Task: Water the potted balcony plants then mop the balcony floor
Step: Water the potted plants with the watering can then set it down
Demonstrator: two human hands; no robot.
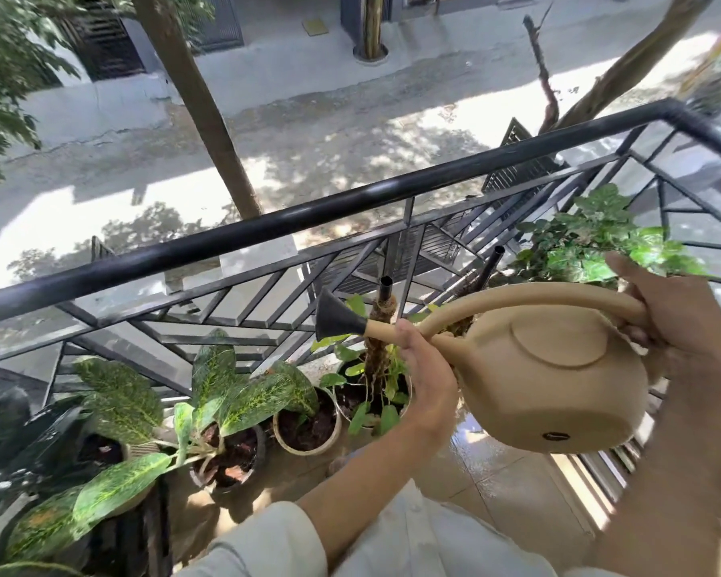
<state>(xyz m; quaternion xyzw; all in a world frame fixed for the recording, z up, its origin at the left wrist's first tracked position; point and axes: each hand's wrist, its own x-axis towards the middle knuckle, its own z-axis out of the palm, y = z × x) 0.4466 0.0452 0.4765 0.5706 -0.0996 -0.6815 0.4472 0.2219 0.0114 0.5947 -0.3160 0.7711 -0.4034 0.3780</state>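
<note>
A tan watering can (558,381) with a black rose (336,316) hangs above the balcony, spout pointing left toward the railing. My right hand (679,326) grips its curved handle at the right. My left hand (423,368) holds the spout just behind the rose. Below stand potted plants: a variegated-leaf plant in a dark pot (230,447), a cream pot (307,426) with bare soil, and a pot with a moss pole (375,393). A leafy green plant (592,239) sits at the right corner.
A black metal railing (267,226) runs across in front of the pots, with the street far below. Tan floor tiles (488,481) look wet and shiny. More large-leaf plants (101,489) crowd the lower left. A sliding door track (600,472) lies at right.
</note>
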